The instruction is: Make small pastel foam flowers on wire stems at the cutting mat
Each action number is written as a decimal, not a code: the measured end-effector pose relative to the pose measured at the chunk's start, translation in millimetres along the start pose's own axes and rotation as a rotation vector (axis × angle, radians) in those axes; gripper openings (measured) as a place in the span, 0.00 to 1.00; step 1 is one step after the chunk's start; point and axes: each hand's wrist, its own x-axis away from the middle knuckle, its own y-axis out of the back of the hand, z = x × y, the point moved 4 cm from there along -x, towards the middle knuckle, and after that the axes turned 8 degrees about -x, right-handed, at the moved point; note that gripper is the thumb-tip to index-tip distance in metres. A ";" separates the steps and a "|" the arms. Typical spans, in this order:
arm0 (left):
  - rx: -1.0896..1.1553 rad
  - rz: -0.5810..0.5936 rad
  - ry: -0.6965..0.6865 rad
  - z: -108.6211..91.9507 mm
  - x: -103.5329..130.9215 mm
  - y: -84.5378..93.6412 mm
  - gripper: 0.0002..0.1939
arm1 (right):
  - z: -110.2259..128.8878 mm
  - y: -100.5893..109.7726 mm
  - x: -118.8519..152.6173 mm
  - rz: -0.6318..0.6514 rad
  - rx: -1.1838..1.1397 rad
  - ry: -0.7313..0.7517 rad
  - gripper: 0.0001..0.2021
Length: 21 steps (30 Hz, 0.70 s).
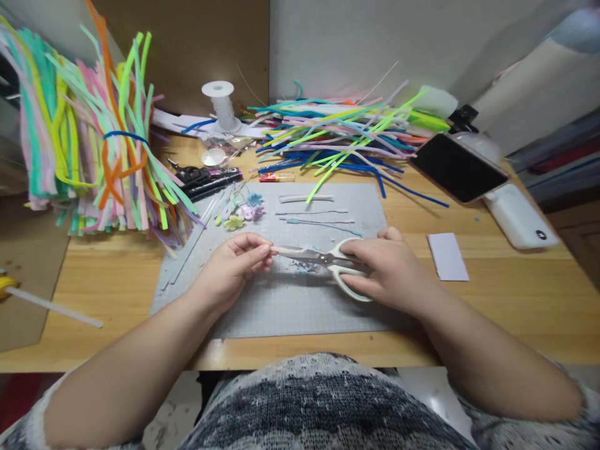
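Note:
My left hand (246, 259) pinches the end of a short pale pipe cleaner (293, 250). White-handled scissors (349, 289) are in my right hand (391, 265), thumb and fingers through the loops. Their blades lie along the pipe cleaner, pointing at my left fingertips; whether they touch it I cannot tell. Below the blades, small fuzz clippings (304, 267) are scattered on the grey cutting mat (290, 312). Farther up the mat lie several thin trimmed stems (323, 221) and two pale pipe cleaners (307, 199). A little group of pastel fuzzy flowers (239, 212) rests at the mat's upper left.
Bundled colourful pipe cleaners (84, 137) stand at the left; a loose heap (337, 134) lies behind the mat. A wire spool (220, 106), black-handled scissors (190, 174) and a glue stick (60, 306) are around. At right are a phone (459, 167), a white device (520, 215) and a white card (447, 256).

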 end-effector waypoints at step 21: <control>0.053 0.000 0.000 -0.1 -1.0 2.8 0.13 | -2.9 0.4 0.7 0.024 -0.037 0.005 0.06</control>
